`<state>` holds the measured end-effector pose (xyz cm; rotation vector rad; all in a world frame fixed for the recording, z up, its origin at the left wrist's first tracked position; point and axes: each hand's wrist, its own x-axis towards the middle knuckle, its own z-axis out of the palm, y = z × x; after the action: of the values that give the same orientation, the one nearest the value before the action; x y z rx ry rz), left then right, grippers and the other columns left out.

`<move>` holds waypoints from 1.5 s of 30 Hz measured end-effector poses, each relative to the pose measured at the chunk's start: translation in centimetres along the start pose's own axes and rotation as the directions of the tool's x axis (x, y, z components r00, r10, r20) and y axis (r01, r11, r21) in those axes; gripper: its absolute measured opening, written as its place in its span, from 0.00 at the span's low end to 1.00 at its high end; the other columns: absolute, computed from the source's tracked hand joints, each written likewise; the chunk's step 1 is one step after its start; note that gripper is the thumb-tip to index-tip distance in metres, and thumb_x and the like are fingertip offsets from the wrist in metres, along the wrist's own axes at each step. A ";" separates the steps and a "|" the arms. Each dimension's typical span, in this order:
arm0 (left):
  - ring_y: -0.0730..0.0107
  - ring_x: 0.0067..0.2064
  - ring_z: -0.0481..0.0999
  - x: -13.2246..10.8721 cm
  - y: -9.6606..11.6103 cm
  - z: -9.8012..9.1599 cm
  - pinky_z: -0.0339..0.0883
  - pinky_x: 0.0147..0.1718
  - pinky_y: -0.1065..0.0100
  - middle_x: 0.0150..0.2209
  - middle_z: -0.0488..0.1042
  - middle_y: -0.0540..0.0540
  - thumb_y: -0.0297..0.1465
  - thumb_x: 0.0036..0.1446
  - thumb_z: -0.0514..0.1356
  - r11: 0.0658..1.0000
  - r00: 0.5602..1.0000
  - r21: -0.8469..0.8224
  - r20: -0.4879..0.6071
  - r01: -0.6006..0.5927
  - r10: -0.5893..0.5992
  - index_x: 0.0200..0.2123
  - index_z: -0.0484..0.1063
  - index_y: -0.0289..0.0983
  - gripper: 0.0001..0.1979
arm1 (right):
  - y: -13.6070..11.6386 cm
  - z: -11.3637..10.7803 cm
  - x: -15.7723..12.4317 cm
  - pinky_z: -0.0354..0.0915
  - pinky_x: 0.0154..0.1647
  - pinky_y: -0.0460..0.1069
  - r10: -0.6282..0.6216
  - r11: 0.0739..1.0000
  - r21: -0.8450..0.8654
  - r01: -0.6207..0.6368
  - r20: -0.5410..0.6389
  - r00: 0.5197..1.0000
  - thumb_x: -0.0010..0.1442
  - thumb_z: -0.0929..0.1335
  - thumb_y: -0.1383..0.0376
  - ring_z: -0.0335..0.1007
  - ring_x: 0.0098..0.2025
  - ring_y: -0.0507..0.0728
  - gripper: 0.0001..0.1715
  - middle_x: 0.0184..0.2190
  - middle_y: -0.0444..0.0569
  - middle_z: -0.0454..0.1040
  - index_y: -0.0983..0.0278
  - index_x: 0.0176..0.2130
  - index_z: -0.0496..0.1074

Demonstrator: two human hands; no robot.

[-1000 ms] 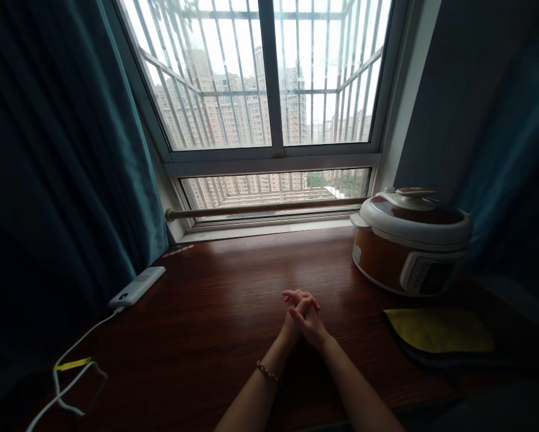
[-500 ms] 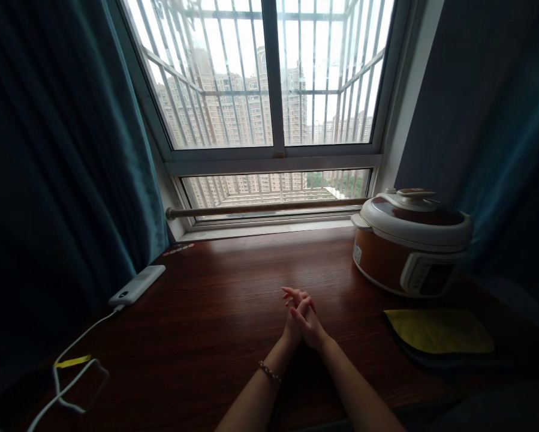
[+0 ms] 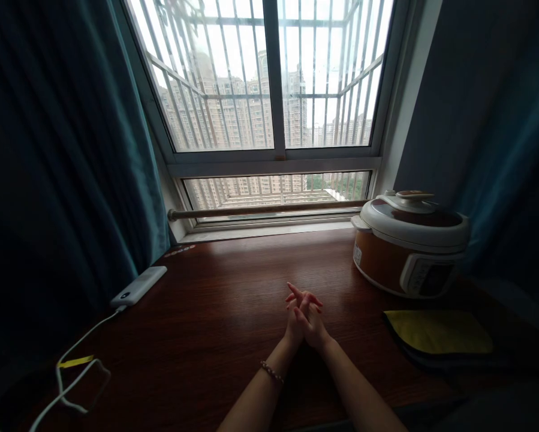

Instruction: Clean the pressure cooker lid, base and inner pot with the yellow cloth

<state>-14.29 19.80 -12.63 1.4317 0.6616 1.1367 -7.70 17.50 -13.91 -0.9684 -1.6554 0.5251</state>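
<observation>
My left hand (image 3: 295,321) and my right hand (image 3: 313,324) are clasped together over the brown wooden table (image 3: 233,288), near the bottom centre. Their fingers are interlaced and folded over each other, with one fingertip pointing up and to the left. No object shows between the palms. A beaded bracelet (image 3: 272,372) circles my left wrist. Both forearms come in from the bottom edge and meet at the hands.
An orange and white electric cooker (image 3: 386,258) stands at the right, behind a yellow cloth (image 3: 440,332) with a dark edge. A white power bank (image 3: 139,286) with a white cable (image 3: 89,330) lies at the left. Beyond the table are a barred window and blue curtains (image 3: 129,180).
The clasped hands have shifted slightly right, and the interlaced fingers have moved, one now pointing higher. The camera view has shifted a little.
</observation>
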 end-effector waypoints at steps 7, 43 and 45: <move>0.68 0.27 0.73 -0.1 0.1 0.0 0.66 0.29 0.69 0.25 0.73 0.45 0.44 0.56 0.51 1.000 1.000 0.029 -0.011 -0.003 0.004 0.24 0.70 0.37 0.18 | -0.1 0.1 0.0 0.63 0.47 0.53 -0.001 0.999 0.038 0.002 -0.024 1.000 0.63 0.56 0.55 0.65 0.43 0.56 0.31 0.43 0.50 0.67 0.58 0.63 0.49; 0.70 0.26 0.72 -0.1 -0.2 0.0 0.66 0.28 0.69 0.24 0.72 0.46 0.42 0.58 0.50 1.000 1.000 -0.007 -0.021 0.003 -0.003 0.26 0.71 0.37 0.18 | 0.3 0.2 0.0 0.64 0.46 0.52 0.016 0.997 0.074 -0.013 -0.040 0.999 0.63 0.57 0.55 0.66 0.43 0.56 0.30 0.41 0.50 0.67 0.60 0.61 0.55; 0.70 0.27 0.72 -0.1 -0.3 0.0 0.66 0.28 0.69 0.24 0.72 0.46 0.42 0.58 0.50 1.000 1.000 -0.004 -0.027 0.004 -0.004 0.26 0.71 0.37 0.18 | 0.2 0.2 0.1 0.64 0.46 0.52 0.020 0.997 0.081 -0.017 -0.043 0.999 0.63 0.57 0.55 0.66 0.43 0.56 0.29 0.41 0.50 0.67 0.61 0.61 0.55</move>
<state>-14.28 19.75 -12.90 1.4130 0.6803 1.1554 -7.82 17.70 -14.12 -0.9301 -1.5755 0.5752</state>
